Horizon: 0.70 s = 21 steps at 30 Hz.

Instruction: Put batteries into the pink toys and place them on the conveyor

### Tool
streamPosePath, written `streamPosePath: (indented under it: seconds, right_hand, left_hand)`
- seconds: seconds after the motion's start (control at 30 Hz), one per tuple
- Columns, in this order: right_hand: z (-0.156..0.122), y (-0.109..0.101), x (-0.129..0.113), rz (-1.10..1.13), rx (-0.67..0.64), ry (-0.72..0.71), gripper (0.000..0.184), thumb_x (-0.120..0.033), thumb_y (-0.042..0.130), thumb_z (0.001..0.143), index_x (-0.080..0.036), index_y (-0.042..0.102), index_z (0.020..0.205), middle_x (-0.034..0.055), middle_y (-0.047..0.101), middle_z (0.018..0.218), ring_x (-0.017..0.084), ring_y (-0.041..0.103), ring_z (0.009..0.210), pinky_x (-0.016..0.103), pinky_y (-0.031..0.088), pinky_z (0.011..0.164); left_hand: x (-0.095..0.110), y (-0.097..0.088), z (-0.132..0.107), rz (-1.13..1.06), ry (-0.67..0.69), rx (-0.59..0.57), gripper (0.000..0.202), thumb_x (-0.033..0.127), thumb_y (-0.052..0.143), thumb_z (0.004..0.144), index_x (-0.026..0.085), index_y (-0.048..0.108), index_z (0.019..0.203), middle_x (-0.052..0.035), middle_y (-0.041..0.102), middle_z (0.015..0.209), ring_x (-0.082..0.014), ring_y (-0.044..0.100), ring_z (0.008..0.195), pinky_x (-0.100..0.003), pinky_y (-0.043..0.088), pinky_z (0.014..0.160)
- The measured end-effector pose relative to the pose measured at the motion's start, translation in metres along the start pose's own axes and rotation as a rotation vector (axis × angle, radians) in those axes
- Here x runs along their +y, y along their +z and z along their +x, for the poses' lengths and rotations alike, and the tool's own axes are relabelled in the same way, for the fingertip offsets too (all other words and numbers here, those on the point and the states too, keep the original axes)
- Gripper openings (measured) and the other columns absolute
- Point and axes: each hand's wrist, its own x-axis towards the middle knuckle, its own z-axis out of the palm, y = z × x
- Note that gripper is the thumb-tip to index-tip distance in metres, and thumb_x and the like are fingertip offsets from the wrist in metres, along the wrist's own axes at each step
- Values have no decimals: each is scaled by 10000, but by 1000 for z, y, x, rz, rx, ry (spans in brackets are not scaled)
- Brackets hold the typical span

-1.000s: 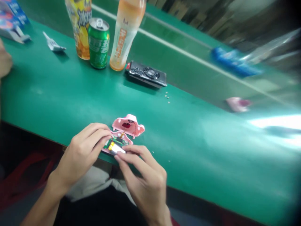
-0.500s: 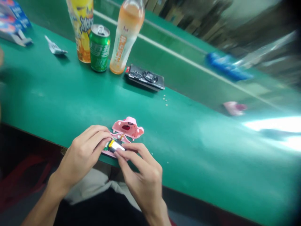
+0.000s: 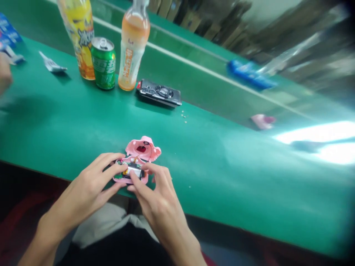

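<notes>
A pink pig-shaped plastic toy lies opened in two halves on the table. Its face half (image 3: 142, 149), with a red mouth, lies flat on the far side. An orange wire joins it to the back half (image 3: 119, 179), which holds a green circuit board (image 3: 120, 162) and a silver battery with yellow tape (image 3: 133, 170). My left hand (image 3: 85, 184) grips the back half from the left, fingertips on the board. My right hand (image 3: 156, 194) pinches the battery and shell from the right. The fingers hide part of the board.
Beyond the toy stand a yellow drink bottle (image 3: 77, 35), a green can (image 3: 103, 63) and an orange drink bottle (image 3: 132, 48), next to a black device (image 3: 159, 93). A co-worker's hand (image 3: 4, 72) shows at the left edge. The green table (image 3: 210, 166) has a near edge below my hands.
The whole view has shifted left and slightly up. My fingers have spread over the back half, and the battery now lies across it, nearer the board.
</notes>
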Motion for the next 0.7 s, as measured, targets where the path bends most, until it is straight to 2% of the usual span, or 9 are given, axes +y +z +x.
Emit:
streamPosePath:
  seconds: [0.17,0.33,0.47,0.53,0.6,0.67,0.7]
  right_hand:
    - [-9,15,2,-47,100,62,302,-183,536,1051,-190,683,1315,129,538,1117,232,513,975,371,565,830]
    - [-12,30,0,-57,235,248,259,-253,557,1049,-254,756,1215,46,433,848,202,450,790,305,446,641]
    - [-21,35,-7,-35,344,258,245,-305,579,1049,-235,787,1159,21,413,778,179,435,722,288,417,610]
    - [-24,27,-3,25,399,285,287,-406,591,1045,-229,818,1052,15,431,740,167,456,684,280,418,587]
    - [-16,9,12,109,377,415,528,-585,472,1058,-204,825,964,24,480,707,161,482,635,283,412,553]
    - [13,-16,36,161,251,576,786,-685,240,1065,-155,813,967,48,551,687,163,505,591,293,415,537]
    - [36,-29,49,167,162,600,813,-672,197,1072,-130,801,1019,57,586,681,159,518,575,290,422,539]
  left_hand:
    - [-1,2,-1,49,25,-16,259,232,540,1045,231,559,1304,-84,536,1377,-205,523,1290,-309,462,1060]
    - [3,0,2,64,9,-13,265,207,549,1034,249,579,1295,-94,514,1383,-224,549,1261,-328,499,1031]
    - [4,2,0,77,-8,17,236,231,548,1035,245,608,1263,-102,527,1372,-229,584,1209,-344,538,999]
    - [1,4,-2,82,11,32,240,246,542,1038,242,618,1265,-112,539,1374,-239,589,1220,-361,553,998]
    - [-2,6,-4,88,37,50,247,256,541,1036,250,633,1265,-117,555,1372,-250,593,1237,-368,572,987]
    - [-4,7,-5,92,44,62,244,254,541,1033,259,654,1249,-119,572,1373,-256,603,1247,-370,586,977]
    - [-4,7,-4,90,42,64,241,250,540,1032,258,663,1240,-122,579,1374,-257,608,1249,-373,588,979]
